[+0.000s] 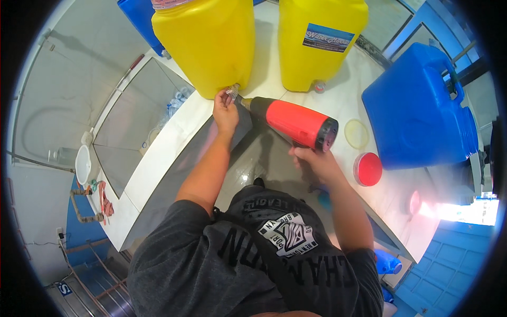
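Observation:
My right hand (317, 161) is wrapped around the handle of a red and black heat gun (296, 120). Its metal nozzle points left, toward the low spout of a large yellow jug (208, 45). At that spout, the fingers of my left hand (226, 111) pinch a crinkled piece of clear plastic film (233, 91). The film covers most of the spout, so the spout's own shape is hard to make out. The nozzle tip is very close to the film and my left fingertips.
A second yellow jug (322, 50) with a low spout stands to the right, and a blue jug (417, 111) beyond it. A red lid (368, 169) and a pale yellowish disc (356, 133) lie on the white counter (338, 103). At left is a sink (134, 100) holding clear plastic items.

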{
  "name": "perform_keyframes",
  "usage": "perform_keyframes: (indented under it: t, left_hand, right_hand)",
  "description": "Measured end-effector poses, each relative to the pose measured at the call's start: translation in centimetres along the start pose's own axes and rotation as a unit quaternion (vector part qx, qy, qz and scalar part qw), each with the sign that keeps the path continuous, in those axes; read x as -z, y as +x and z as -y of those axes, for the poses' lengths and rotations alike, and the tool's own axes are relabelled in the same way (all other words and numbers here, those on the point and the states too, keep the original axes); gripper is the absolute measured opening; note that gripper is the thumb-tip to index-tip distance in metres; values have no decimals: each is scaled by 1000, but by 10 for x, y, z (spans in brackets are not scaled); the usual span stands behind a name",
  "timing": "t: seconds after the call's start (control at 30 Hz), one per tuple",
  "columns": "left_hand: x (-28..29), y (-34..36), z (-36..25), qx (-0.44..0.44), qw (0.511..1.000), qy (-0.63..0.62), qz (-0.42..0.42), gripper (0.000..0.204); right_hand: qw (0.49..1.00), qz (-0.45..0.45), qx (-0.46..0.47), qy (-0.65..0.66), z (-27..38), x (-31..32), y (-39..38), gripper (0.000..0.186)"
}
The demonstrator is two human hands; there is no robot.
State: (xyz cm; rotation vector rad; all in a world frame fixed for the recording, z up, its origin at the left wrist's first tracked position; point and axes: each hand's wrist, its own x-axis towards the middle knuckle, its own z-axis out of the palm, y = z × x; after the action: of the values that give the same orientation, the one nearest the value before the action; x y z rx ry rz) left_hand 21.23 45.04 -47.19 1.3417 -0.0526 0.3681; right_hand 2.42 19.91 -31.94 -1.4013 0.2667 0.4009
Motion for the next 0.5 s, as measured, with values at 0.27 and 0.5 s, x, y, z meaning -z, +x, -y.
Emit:
perform_keyframes:
  t: [0.27, 0.5]
  left_hand:
    - [8, 3, 5, 17, 992, 122, -31, 47]
    - [20, -29, -24, 5, 973, 207, -99, 48]
  right_hand:
    - [995, 29, 89, 24, -3, 39, -50, 39]
    - [859, -81, 482, 152, 1, 179, -278, 43]
